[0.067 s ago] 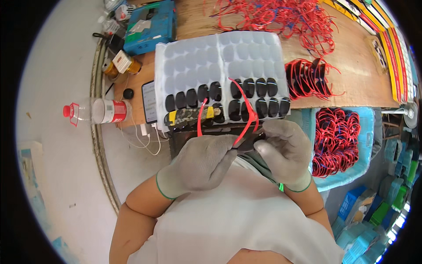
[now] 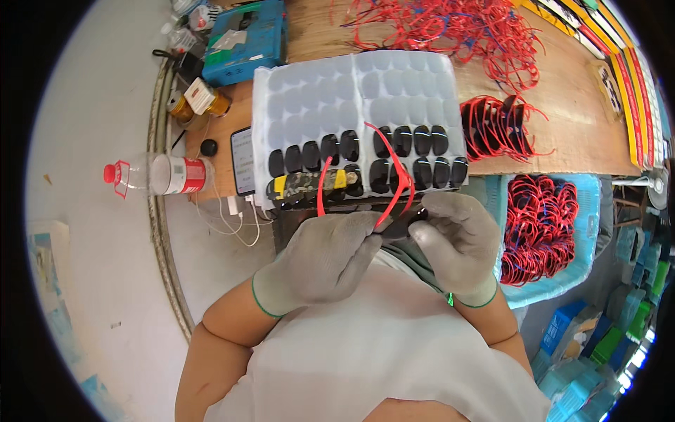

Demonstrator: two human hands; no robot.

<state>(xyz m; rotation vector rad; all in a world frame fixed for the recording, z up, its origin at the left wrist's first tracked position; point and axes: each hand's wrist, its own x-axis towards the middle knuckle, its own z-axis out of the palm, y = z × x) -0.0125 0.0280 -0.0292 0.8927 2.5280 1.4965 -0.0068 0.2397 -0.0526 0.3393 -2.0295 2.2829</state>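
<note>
Grey-gloved left hand (image 2: pixel 327 257) is pinching red glasses (image 2: pixel 406 182), right hand (image 2: pixel 458 243) is showing unclear grip; uneven pressing could be cracking lens (image 2: pixel 400 228).

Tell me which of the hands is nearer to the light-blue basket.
Right. The right hand is just left of the light-blue basket; the left hand is farther left, beyond the right one.

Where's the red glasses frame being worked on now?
In the head view, near the centre, the red glasses frame is held by the left hand, beside the right hand, its arms overlapping the white lens tray.
</note>
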